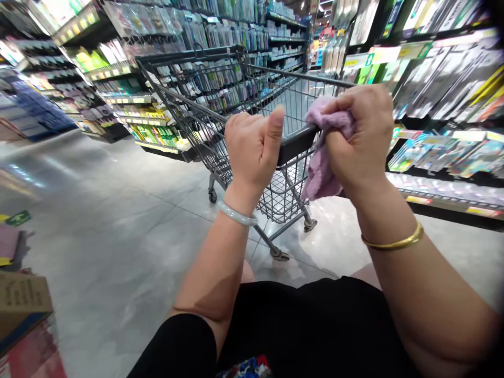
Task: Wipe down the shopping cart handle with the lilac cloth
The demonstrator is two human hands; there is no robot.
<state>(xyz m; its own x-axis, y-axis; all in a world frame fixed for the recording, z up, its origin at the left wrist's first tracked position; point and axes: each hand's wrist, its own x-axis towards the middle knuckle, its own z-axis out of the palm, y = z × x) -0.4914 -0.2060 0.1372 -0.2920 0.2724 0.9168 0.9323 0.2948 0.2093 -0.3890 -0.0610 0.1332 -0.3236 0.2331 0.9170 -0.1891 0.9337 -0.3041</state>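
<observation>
A grey wire shopping cart [281, 197] stands in front of me, with a dark handle bar [297, 146] across its near end. My left hand [252, 147] is closed around the left part of that handle, its thumb pointing up. A purple cloth [323, 168] is bunched in my right hand [364, 131], which is closed on it at the right part of the handle. Part of the cloth hangs below the bar. Whether my right fingers also grip the bar is hidden.
Shelves packed with hanging goods [444, 89] rise close on the right. More stocked shelves [220, 31] line the far side and left. A cardboard box [25, 299] sits at the lower left. Grey shiny floor [110, 226] stretches left of the cart.
</observation>
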